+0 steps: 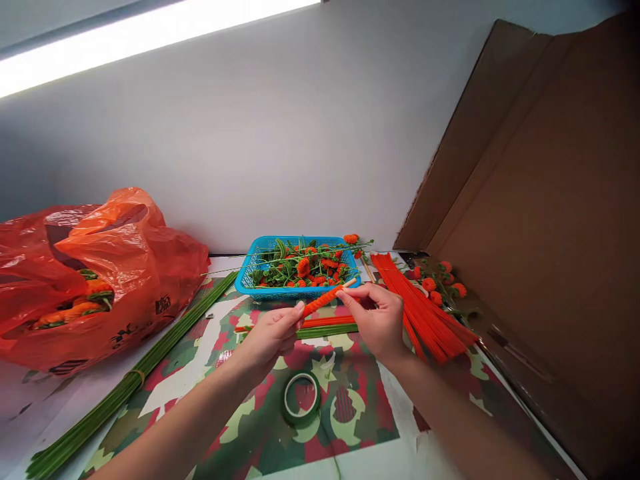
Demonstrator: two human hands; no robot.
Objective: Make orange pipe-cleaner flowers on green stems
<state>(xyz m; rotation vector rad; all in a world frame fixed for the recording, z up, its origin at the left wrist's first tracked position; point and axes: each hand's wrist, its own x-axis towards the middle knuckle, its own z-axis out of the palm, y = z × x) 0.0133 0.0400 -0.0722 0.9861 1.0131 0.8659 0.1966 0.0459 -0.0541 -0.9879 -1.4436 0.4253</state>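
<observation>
A thin wooden stick (349, 283) wound with an orange fuzzy strip (323, 301) is held up in front of the basket, slanting up to the right. My left hand (280, 328) pinches its lower left end. Near the upper right end, the thumb and fingers of my right hand (377, 317) are closed on the strip beside the bare wood. Behind both hands stands a blue basket (245, 283) holding orange flowers and green stems. Orange strips (420, 307) lie fanned out to the right of my right hand. Below the hands, a roll of green tape (301, 399) rests on the patterned sheet.
At the left is a red plastic bag (145, 267) with orange flowers inside. A tied bundle of long green stems (135, 377) runs diagonally beside it. Small orange flowers (436, 297) lie at the right, by a tall cardboard panel (545, 200). A wall rises behind the basket.
</observation>
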